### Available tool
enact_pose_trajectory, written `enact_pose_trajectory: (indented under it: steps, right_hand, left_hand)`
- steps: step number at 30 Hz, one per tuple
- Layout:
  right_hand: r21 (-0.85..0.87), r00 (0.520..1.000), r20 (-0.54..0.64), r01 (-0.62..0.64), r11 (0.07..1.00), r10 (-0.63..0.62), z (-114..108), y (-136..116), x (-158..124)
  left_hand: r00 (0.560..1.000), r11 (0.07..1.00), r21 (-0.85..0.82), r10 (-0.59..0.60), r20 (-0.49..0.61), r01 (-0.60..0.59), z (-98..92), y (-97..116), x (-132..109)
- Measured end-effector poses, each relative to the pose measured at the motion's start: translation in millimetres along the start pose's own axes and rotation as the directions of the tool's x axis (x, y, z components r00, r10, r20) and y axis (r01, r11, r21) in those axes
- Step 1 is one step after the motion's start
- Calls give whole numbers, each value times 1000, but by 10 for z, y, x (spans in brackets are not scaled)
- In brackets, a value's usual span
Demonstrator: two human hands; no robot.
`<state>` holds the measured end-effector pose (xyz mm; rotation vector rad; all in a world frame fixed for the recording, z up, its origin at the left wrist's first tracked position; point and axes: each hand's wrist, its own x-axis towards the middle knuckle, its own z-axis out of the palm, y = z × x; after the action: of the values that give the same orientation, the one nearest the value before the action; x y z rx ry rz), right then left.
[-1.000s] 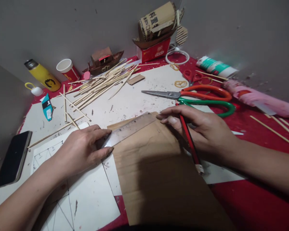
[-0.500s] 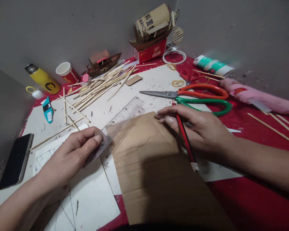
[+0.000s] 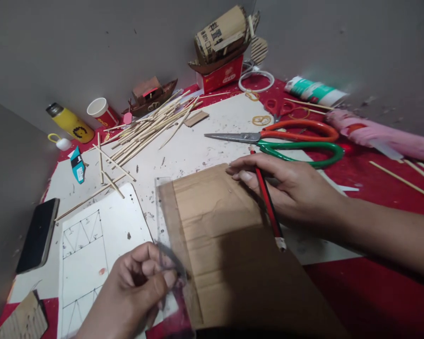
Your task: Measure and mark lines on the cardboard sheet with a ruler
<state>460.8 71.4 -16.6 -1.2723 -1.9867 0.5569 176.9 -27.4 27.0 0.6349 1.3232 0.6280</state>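
Left fingers [image 3: 161, 284] pinch clear ruler [image 3: 167, 226], now swung over cardboard [image 3: 207, 202] edge right of them; right fingers [image 3: 256, 162] hold pencil [image 3: 268, 202]. Far edge uncovered.

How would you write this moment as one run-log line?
left hand: holds clear ruler over left edge of cardboard | right hand: holds pencil near cardboard's far right corner | nearby: scissors, drawing sheet

Clear plastic ruler [image 3: 173, 226], matt creased cardboard [image 3: 226, 245]
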Motion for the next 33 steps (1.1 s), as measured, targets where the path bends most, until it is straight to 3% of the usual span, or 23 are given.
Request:
enact_pose_trajectory:
  steps: [5, 11, 17, 25, 29, 33]
  right_hand:
    - [-26, 999, 4, 44, 999, -44, -17, 2, 4]
    - [-53, 992, -44, 116, 992, -118, 11, 37, -14]
    - [-57, 997, 0, 80, 995, -80, -13, -5, 3]
    - [-29, 996, -28, 78, 997, -79, 6, 23, -3]
    - [15, 993, -66, 98, 995, -97, 10, 1, -14]
    - [142, 988, -153, -15, 990, 36, 16, -83, -75]
  left_hand:
    - [997, 990, 124, -74, 14, 72, 83, -89, 11]
    - [997, 991, 112, -72, 38, 67, 111, -60, 42]
    - [994, 983, 174, -72, 80, 57, 81, -31, 51]
    - [983, 948, 316, -99, 153, 46, 12, 18, 3]
    - [973, 942, 334, -112, 203, 39, 107, 21, 21]
    - [948, 927, 373, -96, 303, -25, 303, 79, 91]
